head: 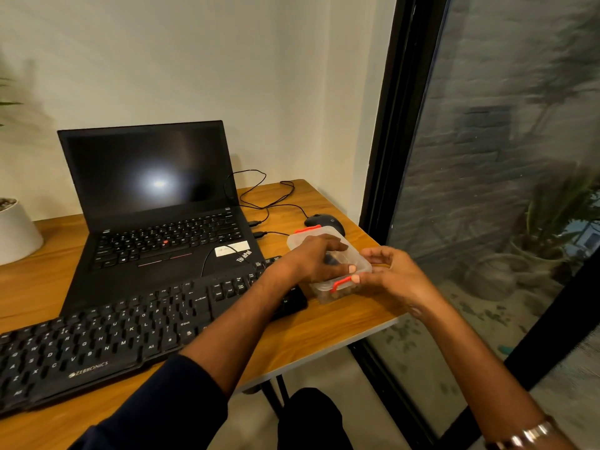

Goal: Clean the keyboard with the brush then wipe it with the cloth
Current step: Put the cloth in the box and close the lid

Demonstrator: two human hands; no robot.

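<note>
A black keyboard (107,336) lies across the front of the wooden desk. At its right end stands a clear plastic box (352,254) with red clips and a closed lid. My left hand (311,259) rests flat on the lid, fingers spread over it. My right hand (394,276) is at the box's near right corner, fingertips at the front red clip (341,283). Something dark shows dimly through the lid; I cannot tell what it is. No brush or cloth is plainly visible.
An open black laptop (156,203) with a dark screen stands behind the keyboard. A black mouse (324,221) and its cables lie behind the box. A white plant pot (16,232) sits at far left. The desk edge (373,329) and a glass door are on the right.
</note>
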